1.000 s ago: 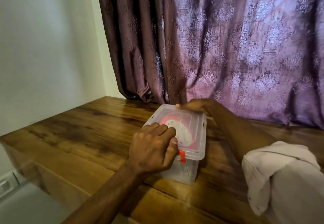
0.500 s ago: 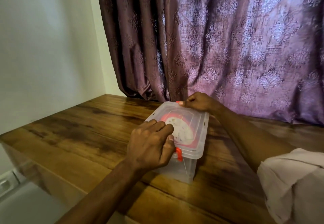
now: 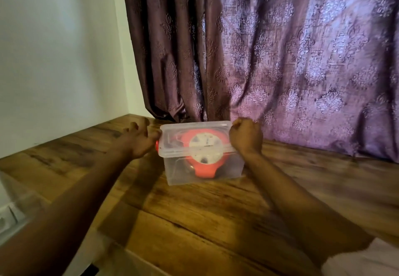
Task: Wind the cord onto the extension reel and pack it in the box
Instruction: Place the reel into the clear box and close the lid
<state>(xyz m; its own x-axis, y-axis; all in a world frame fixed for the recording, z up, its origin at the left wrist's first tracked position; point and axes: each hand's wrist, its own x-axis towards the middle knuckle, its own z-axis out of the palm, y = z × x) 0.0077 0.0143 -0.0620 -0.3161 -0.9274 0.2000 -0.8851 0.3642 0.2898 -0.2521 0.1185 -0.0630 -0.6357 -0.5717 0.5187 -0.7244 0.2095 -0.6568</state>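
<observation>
A clear plastic box [image 3: 179, 174] stands on the wooden table [image 3: 216, 221] with its lid [image 3: 172, 130] on. Inside lies the red extension reel [image 3: 204, 171] with its white socket face up; the cord is hard to make out. My left hand [image 3: 138, 141] is at the box's left end with its fingers spread and loosely bent, the thumb by the red latch [image 3: 157, 145]. At the lid's right end, my right hand [image 3: 246, 137] is curled against the edge and hides the latch there.
A patterned purple curtain [image 3: 259, 59] hangs right behind the box. A white wall [image 3: 54, 59] bounds the table on the left, with a wall socket [image 3: 6, 219] low down beside the table's left edge. My white sleeve [image 3: 367, 262] shows at the bottom right.
The box now lies crosswise to me. My left hand has come off the lid's top to its left end with fingers spread. My right hand has shifted to the right end.
</observation>
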